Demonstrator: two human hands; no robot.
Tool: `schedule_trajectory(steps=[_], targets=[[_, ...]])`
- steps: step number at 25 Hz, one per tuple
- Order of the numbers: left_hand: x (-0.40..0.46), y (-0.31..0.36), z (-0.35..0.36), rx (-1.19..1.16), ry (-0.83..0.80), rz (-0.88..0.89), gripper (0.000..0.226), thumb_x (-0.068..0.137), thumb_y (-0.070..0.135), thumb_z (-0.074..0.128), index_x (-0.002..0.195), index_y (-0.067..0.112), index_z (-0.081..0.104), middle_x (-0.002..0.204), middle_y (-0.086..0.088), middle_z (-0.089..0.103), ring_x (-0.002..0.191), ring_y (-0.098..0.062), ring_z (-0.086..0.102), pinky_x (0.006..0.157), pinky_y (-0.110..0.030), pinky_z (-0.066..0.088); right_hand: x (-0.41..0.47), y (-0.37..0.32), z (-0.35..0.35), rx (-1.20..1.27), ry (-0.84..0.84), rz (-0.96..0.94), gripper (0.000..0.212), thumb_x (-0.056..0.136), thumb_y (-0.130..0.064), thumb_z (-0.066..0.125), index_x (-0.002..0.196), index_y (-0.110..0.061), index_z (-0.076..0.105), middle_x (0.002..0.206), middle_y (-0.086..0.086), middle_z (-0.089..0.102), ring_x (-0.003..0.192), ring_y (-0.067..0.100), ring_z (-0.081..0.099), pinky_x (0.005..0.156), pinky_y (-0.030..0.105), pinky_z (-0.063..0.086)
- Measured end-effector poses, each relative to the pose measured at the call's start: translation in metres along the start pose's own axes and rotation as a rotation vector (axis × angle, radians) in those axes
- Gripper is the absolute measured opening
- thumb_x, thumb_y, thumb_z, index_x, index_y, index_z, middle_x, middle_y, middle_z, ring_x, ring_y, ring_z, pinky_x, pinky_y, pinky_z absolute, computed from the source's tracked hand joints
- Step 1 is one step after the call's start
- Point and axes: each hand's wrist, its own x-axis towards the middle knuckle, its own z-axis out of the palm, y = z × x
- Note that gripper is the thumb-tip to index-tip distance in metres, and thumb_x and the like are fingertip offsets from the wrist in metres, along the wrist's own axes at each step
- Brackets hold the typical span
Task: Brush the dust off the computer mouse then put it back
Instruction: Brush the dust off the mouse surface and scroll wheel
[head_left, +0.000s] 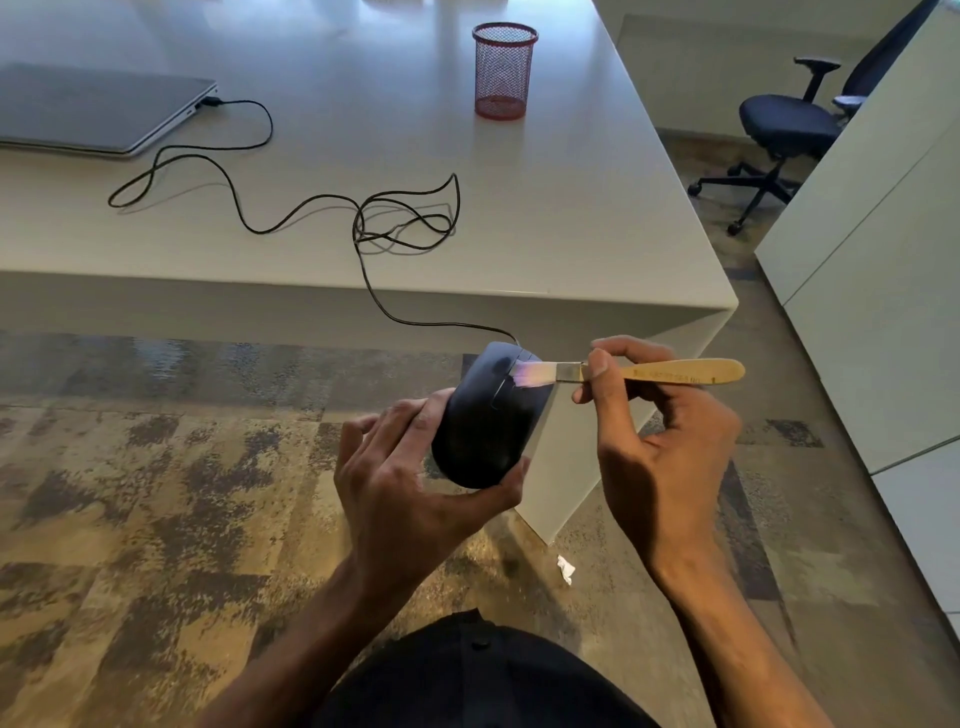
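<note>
My left hand (400, 483) holds a black wired computer mouse (488, 421) in the air, in front of the desk's near edge and above the floor. My right hand (660, 441) grips a small brush (670, 371) by its wooden handle. The pale bristles touch the mouse's upper right side, near the buttons. The mouse's black cable (363, 223) runs up over the desk edge, lies in loose loops on the white desk (571, 208) and ends plugged into a closed grey laptop (88, 109).
A red mesh pen cup (503, 70) stands toward the back of the desk. A black office chair (789, 124) sits at the far right, beside a white partition (883, 260). A scrap of white paper (566, 569) lies on the patterned carpet by the desk leg.
</note>
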Motion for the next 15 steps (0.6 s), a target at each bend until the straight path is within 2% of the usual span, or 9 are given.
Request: schedule_trajectory(steps=[3,6,10,15], targets=[[-0.0011,0.0009,0.0,0.006,0.001,0.006,0.071,0.071,0.066,0.064,0.104,0.003,0.065,0.093,-0.006,0.068,0.091,0.005,0.036,0.076,-0.02,0.033,-0.0016,-0.0031,-0.0001,-0.073,0.027,-0.046,0.016,0.094,-0.033,0.055,0.108,-0.027,0.061,0.077,-0.008,0.069,0.074,-0.003,0.066,0.071,0.003,0.048],[-0.0015,0.0016,0.0006,0.011,0.007,0.015,0.071,0.07,0.066,0.064,0.103,0.003,0.065,0.092,-0.006,0.068,0.093,0.006,0.034,0.076,-0.019,0.032,-0.0013,-0.0052,-0.001,-0.06,0.04,-0.037,0.016,0.094,-0.032,0.055,0.109,-0.028,0.059,0.078,-0.004,0.069,0.073,0.001,0.067,0.07,0.002,0.047],[-0.0024,0.0,0.0001,0.023,0.003,0.017,0.072,0.07,0.066,0.064,0.103,0.002,0.066,0.093,-0.007,0.068,0.091,0.004,0.037,0.078,-0.019,0.032,-0.0016,-0.0069,0.0007,0.005,0.021,0.037,0.016,0.093,-0.036,0.055,0.106,-0.03,0.062,0.08,-0.006,0.07,0.076,0.004,0.069,0.068,0.005,0.049],[-0.0037,-0.0027,0.0014,0.056,0.01,0.036,0.071,0.071,0.066,0.065,0.103,0.002,0.066,0.092,-0.006,0.068,0.087,-0.007,0.049,0.077,-0.021,0.033,-0.0016,-0.0041,0.0051,-0.037,0.03,0.001,0.017,0.095,-0.031,0.057,0.107,-0.024,0.064,0.08,-0.017,0.066,0.08,0.0,0.068,0.067,0.004,0.049]])
